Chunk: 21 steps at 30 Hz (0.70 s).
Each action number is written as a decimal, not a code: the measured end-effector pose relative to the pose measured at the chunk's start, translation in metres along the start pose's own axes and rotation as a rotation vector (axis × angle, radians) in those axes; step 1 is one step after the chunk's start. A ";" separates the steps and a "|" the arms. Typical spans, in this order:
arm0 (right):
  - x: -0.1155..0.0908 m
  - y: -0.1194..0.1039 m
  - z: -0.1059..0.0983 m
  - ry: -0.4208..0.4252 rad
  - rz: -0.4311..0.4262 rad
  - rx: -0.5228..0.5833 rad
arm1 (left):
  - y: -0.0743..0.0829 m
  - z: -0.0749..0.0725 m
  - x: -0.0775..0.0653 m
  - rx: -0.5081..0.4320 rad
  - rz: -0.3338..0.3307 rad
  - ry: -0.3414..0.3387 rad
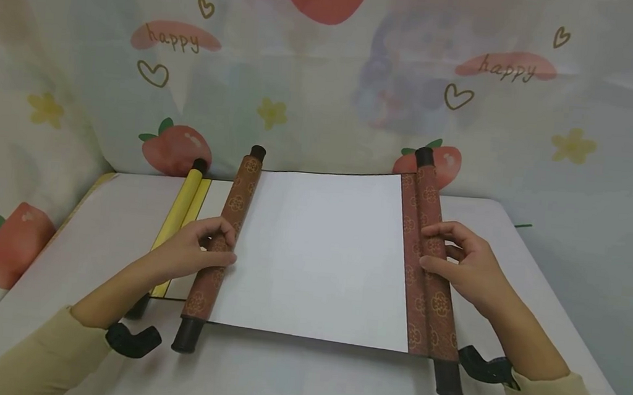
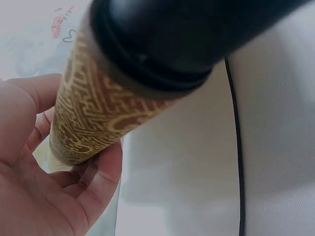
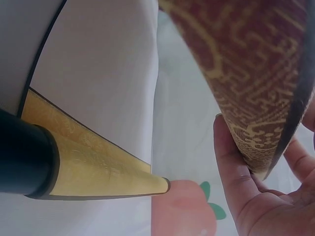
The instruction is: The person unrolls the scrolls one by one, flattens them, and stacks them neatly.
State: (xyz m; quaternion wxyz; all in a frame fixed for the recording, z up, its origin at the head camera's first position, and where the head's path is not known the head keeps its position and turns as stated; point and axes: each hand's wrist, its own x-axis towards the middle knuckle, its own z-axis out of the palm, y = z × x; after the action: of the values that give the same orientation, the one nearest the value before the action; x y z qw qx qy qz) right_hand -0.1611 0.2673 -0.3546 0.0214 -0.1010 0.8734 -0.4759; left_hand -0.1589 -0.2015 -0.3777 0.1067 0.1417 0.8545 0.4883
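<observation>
A hanging scroll with reddish-brown patterned rollers and black end knobs is spread part way, its blank white paper [image 1: 317, 253] facing up in the head view. My left hand [image 1: 195, 251] grips the left roller [image 1: 204, 294] around its middle, thumb towards the paper. On the other side, my right hand [image 1: 475, 269] holds the right roller [image 1: 439, 303], fingertips on the brown border strip. The left wrist view shows the left fingers [image 2: 106, 172] curled round the patterned roller [image 2: 93, 113]. In the right wrist view, fingers [image 3: 229, 167] wrap the other roller [image 3: 251, 73].
A second scroll with a yellow roller [image 1: 176, 217] and black knobs lies behind and left of the brown one, partly covered by it. Both rest over a white table [image 1: 302, 382]. A cloth backdrop [image 1: 313, 98] with printed fruit, hearts and flowers rises at the rear.
</observation>
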 end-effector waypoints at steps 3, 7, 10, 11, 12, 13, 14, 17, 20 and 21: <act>0.000 0.001 0.000 0.003 -0.007 -0.007 | 0.000 0.000 0.000 0.010 0.018 0.007; -0.002 0.002 -0.001 -0.001 -0.010 -0.017 | 0.000 -0.001 -0.001 0.005 0.032 0.011; -0.003 0.001 -0.001 0.000 -0.006 -0.026 | 0.002 -0.001 0.000 0.001 0.038 0.012; -0.003 0.000 -0.001 0.002 -0.007 -0.028 | 0.002 -0.002 0.000 0.004 0.044 0.012; -0.003 0.000 -0.001 0.004 -0.008 -0.030 | 0.002 -0.002 0.000 0.008 0.047 0.013; -0.003 0.000 -0.001 0.007 -0.006 -0.033 | 0.002 -0.003 0.001 0.012 0.049 0.013; -0.003 -0.001 -0.001 0.008 -0.006 -0.034 | 0.003 -0.003 0.001 0.016 0.051 0.014; -0.004 -0.001 -0.002 0.009 -0.002 -0.032 | 0.003 -0.004 -0.001 0.022 0.050 0.019; -0.005 -0.002 -0.002 0.006 0.004 -0.028 | 0.002 -0.005 -0.002 0.026 0.046 0.022; -0.005 -0.002 -0.003 0.006 0.005 -0.031 | 0.002 -0.005 -0.002 0.027 0.043 0.022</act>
State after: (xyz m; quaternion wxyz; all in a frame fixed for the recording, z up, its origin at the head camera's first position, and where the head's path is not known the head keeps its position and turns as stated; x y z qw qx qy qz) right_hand -0.1559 0.2695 -0.3516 0.0185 -0.0978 0.8811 -0.4624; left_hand -0.1582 -0.2050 -0.3734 0.0848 0.1560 0.8589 0.4803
